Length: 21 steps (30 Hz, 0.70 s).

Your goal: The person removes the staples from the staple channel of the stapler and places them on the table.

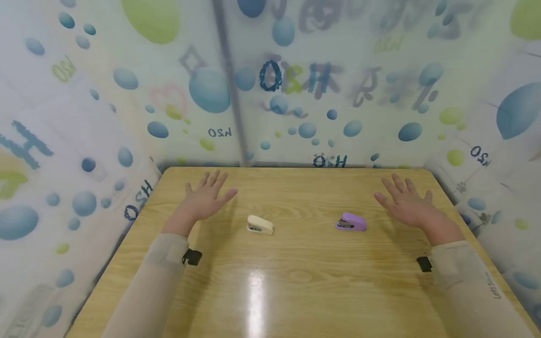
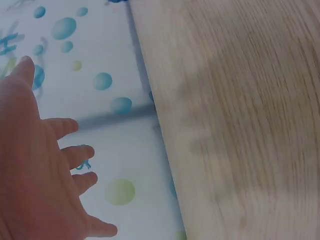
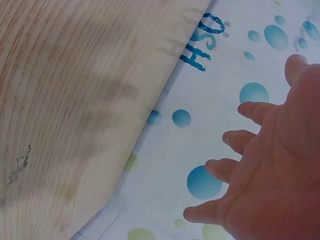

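A cream stapler (image 1: pixel 260 225) lies on the wooden table left of the middle, and a purple stapler (image 1: pixel 351 222) lies to its right. My left hand (image 1: pixel 205 199) hovers over the table's left side, up and left of the cream stapler, fingers spread and holding nothing. On the other side my right hand (image 1: pixel 406 203) is raised, fingers spread, right of the purple stapler and apart from it. Both wrist views show the spread fingers, of the left hand (image 2: pixel 45 165) and the right hand (image 3: pixel 275 165), with no stapler in sight.
The wooden table (image 1: pixel 296 277) has its far edge against a white wall sheet (image 1: pixel 363 155) printed with blue and green drops and lettering. Similar sheets stand along the left and right sides. Black wrist straps (image 1: pixel 192 257) show at the cuffs.
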{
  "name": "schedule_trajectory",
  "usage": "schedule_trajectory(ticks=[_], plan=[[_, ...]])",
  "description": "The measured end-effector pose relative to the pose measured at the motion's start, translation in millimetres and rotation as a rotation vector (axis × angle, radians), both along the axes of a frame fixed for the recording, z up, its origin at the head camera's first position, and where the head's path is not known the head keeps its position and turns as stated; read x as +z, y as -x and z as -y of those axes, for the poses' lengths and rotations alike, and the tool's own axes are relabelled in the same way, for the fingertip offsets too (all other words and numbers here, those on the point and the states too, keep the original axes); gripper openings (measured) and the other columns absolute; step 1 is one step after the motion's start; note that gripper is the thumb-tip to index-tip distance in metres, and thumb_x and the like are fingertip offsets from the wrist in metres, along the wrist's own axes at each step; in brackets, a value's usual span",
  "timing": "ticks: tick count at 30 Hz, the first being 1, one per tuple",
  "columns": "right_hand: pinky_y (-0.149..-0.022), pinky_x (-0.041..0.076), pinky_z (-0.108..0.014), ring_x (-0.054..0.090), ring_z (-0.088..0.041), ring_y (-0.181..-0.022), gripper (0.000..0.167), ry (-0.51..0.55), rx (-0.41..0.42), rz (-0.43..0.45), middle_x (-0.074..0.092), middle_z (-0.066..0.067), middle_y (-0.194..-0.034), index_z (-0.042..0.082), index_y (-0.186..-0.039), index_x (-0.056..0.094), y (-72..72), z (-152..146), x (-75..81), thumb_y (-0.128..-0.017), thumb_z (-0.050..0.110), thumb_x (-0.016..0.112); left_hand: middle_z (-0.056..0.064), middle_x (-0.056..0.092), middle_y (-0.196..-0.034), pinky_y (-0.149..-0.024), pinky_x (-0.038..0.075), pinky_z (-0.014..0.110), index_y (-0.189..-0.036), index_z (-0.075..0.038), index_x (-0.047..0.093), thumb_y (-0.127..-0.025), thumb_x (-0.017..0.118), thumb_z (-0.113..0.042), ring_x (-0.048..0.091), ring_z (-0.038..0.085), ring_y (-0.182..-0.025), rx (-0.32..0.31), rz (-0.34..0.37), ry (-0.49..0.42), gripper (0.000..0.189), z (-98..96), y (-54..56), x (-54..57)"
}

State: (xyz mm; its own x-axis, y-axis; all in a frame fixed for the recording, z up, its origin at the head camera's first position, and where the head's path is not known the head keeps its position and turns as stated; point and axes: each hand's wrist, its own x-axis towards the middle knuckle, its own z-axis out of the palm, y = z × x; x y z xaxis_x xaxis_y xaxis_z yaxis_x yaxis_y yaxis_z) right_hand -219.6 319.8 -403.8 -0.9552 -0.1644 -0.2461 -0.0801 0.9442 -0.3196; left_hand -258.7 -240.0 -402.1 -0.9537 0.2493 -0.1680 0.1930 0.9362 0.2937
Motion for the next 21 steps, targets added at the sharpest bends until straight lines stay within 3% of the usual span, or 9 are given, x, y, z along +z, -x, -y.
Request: schedule_trajectory(ticks=[6,13,18,21], plan=[[-0.107,-0.011,-0.093,-0.011,-0.061,-0.158,0.093,0.025,0.020,0.002,-0.013,-0.027,-0.176,0.012,-0.172,-0.001,-0.2,6,7.1,-0.108,0.073,0.028,0.016,0.008,-0.180,-0.122,-0.004,0.083,-0.173,-0.021,0.011,-0.099,0.030,-0.086,0.000,0.044,-0.167,-0.042,0.041,-0.078,0.101,-27.9,-2.4,11.6],[-0.106,0.001,-0.095,0.007,-0.061,-0.158,0.089,0.146,0.078,0.002,0.008,-0.032,-0.175,0.014,-0.172,0.009,-1.7,33,24.9,-0.108,0.067,0.041,0.009,0.020,-0.179,-0.133,0.019,0.061,-0.172,-0.021,0.014,-0.101,0.036,-0.082,0.020,0.036,-0.166,-0.162,0.072,-0.248,0.097,-91.8,-1.1,23.8],[-0.116,0.024,-0.083,0.027,-0.059,-0.155,0.082,0.247,0.128,0.008,0.024,-0.030,-0.172,0.016,-0.172,0.017,-4.9,57,29.3,-0.110,0.062,0.044,0.015,0.046,-0.166,-0.123,0.042,0.054,-0.172,-0.020,0.019,-0.104,0.043,-0.074,0.053,0.034,-0.148,-0.228,0.125,-0.259,0.090,-141.1,0.4,16.2],[-0.111,0.041,-0.074,0.042,-0.058,-0.147,0.081,0.294,0.116,0.016,0.036,-0.032,-0.166,0.014,-0.171,0.021,-7.1,68,31.1,-0.110,0.059,0.048,0.016,0.061,-0.152,-0.114,0.050,0.052,-0.171,-0.021,0.021,-0.105,0.050,-0.069,0.067,0.031,-0.131,-0.247,0.164,-0.276,0.087,-169.2,0.4,7.1]])
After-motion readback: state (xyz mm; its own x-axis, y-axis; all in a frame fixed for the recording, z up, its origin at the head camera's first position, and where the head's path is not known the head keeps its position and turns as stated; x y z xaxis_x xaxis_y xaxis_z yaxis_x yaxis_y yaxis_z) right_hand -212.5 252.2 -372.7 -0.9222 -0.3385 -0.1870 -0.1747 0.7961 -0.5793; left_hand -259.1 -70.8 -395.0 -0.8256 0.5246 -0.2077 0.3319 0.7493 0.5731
